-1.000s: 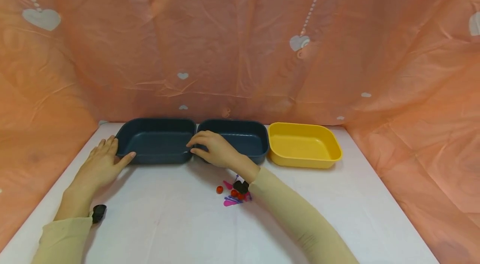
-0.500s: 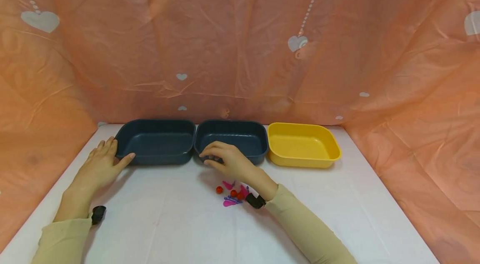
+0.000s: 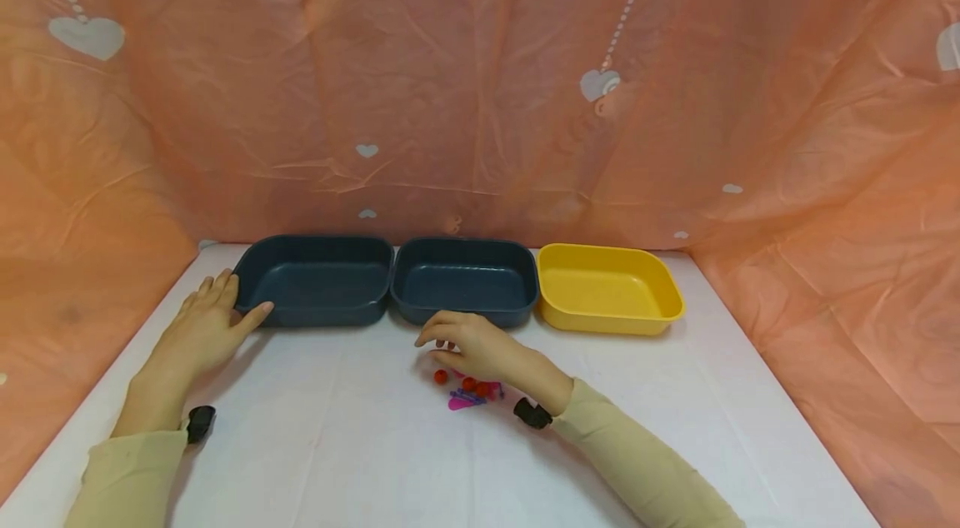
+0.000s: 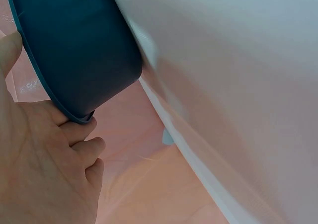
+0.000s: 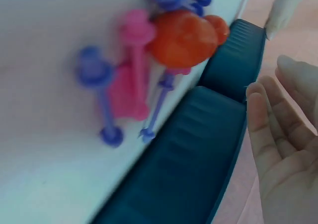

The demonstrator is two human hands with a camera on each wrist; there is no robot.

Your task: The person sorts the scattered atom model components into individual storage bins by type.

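My left hand (image 3: 198, 332) holds the near left corner of the left dark blue tray (image 3: 318, 316). In the left wrist view the thumb sits on its rim and the fingers bend around the corner. Loosely curved, my right hand (image 3: 480, 347) hovers just in front of the middle dark blue tray (image 3: 517, 315), with nothing visible in its fingers. Below it lies a small pile of red-orange beads (image 3: 440, 376), pink pieces (image 3: 458, 404) and thin purple pins with knobbed ends (image 5: 110, 137). The hand partly covers the pile in the head view.
A yellow tray (image 3: 600, 323) stands at the right end of the row, beside the middle tray. The white tabletop (image 3: 360, 445) is bordered by orange sheeting (image 3: 480, 112) with heart prints behind and at both sides.
My right hand has drawn back from the gap between the two dark trays, toward me and to the right, and is now over the small pieces. The left hand has stayed put.
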